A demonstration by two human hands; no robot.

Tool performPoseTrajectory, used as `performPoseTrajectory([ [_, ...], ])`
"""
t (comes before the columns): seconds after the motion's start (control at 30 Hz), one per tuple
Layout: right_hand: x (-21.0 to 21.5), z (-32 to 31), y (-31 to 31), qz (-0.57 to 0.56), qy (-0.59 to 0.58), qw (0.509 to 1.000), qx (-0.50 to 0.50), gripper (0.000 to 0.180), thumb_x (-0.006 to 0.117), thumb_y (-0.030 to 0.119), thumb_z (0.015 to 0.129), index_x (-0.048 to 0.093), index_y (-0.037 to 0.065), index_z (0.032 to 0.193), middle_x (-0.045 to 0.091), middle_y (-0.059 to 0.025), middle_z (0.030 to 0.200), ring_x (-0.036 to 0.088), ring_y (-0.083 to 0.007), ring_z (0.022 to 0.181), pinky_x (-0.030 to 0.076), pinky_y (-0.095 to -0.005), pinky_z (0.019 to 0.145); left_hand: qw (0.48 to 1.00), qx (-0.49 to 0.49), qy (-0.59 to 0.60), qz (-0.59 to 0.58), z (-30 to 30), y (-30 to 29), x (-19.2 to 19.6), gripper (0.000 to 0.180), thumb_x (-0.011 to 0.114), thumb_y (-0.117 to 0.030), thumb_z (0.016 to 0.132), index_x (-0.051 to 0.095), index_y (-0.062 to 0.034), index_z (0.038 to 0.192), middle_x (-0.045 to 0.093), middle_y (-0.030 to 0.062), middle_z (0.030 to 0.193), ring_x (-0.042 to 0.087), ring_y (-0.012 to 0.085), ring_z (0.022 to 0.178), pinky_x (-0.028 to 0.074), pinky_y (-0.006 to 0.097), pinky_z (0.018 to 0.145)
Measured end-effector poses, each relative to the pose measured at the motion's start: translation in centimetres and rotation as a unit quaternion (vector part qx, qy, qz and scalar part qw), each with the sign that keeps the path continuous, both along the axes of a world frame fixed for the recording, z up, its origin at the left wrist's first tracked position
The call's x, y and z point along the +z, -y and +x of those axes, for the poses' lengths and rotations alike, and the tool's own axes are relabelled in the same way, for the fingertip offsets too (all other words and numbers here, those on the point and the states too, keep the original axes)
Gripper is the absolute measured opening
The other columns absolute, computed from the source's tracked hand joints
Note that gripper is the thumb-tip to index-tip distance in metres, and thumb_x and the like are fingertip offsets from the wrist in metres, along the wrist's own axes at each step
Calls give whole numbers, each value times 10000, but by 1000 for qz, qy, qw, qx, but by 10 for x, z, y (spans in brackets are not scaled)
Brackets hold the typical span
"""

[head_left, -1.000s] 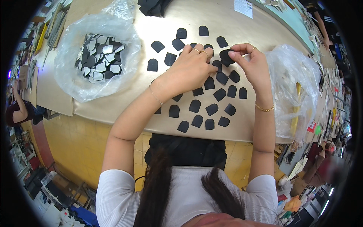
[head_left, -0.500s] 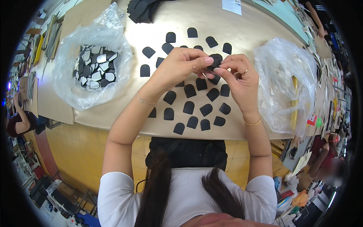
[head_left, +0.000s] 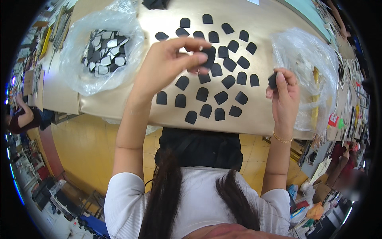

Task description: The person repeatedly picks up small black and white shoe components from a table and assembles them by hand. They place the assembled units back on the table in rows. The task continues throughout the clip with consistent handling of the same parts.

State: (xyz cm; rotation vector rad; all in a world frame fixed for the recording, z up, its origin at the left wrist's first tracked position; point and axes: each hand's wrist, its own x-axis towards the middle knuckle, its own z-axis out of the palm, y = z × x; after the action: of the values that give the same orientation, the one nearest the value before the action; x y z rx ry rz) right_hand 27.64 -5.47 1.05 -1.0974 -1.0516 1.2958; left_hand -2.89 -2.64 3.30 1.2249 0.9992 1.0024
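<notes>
My left hand (head_left: pixel 169 59) is raised over the table and pinches a small black rounded piece (head_left: pixel 210 59) between thumb and fingers; motion blurs it somewhat. Off to the right, my right hand (head_left: pixel 285 89) grips another black rounded piece (head_left: pixel 272 81) with thumb and fingertips, beside a clear plastic bag. Below and around my left hand lie several flat black pieces (head_left: pixel 202 94), each with one straight end and one rounded end. They are spread apart on the tan tabletop (head_left: pixel 139 105), and my left hand hides a few.
At the left stands an open clear plastic bag (head_left: pixel 71 59) with a heap of black and whitish pieces (head_left: pixel 105 60). A crumpled clear bag (head_left: pixel 292 49) lies at the right. Dark folded material (head_left: pixel 156 4) sits at the far edge. A person's arm (head_left: pixel 26 113) shows far left.
My hands, together at one piece before, have moved apart, left hand leftward and right hand rightward, each with a black piece. The whole view has shifted, so the table sits higher.
</notes>
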Motion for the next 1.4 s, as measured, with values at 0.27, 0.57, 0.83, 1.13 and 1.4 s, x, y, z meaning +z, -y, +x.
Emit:
performPoseTrajectory([
  [0.27,-6,0,22,-79,132,982,114,191,682,81,966,690,-12,1132,685,-45,867,672,-95,703,493,-207,628,971,67,-92,-212,-29,118,-29,211,718,-15,916,688,55,1113,721,98,873,726,146,711,568,231,629],
  [0.57,13,-35,19,-77,307,923,220,123,754,100,889,733,-8,944,706,-40,762,636,-77,598,487,-217,571,914,154,-371,-45,-30,145,-48,237,791,-57,854,704,-24,1071,555,67,889,541,111,526,445,262,525],
  [0.83,-9,-24,53,26,442,847,294,138,776,135,849,712,30,910,643,-65,788,571,-146,664,471,-308,639,930,151,-329,62,-2,144,-42,200,780,-44,853,708,-30,1039,563,71,911,543,124,549,449,266,514],
  [1.13,-7,-2,67,-11,296,952,76,202,570,109,1005,518,-19,1152,533,-48,923,556,-145,836,475,-291,843,933,69,-298,191,54,145,-43,248,776,1,809,711,-34,1046,592,97,968,607,261,843,499,356,720],
  [1.4,-14,-2,81,-101,-5,981,165,292,595,115,1015,473,40,1270,551,-83,1130,652,-197,1025,514,-316,915,945,34,-255,201,81,141,-45,339,789,-7,797,706,-72,1120,603,101,1016,592,272,894,496,374,762],
])
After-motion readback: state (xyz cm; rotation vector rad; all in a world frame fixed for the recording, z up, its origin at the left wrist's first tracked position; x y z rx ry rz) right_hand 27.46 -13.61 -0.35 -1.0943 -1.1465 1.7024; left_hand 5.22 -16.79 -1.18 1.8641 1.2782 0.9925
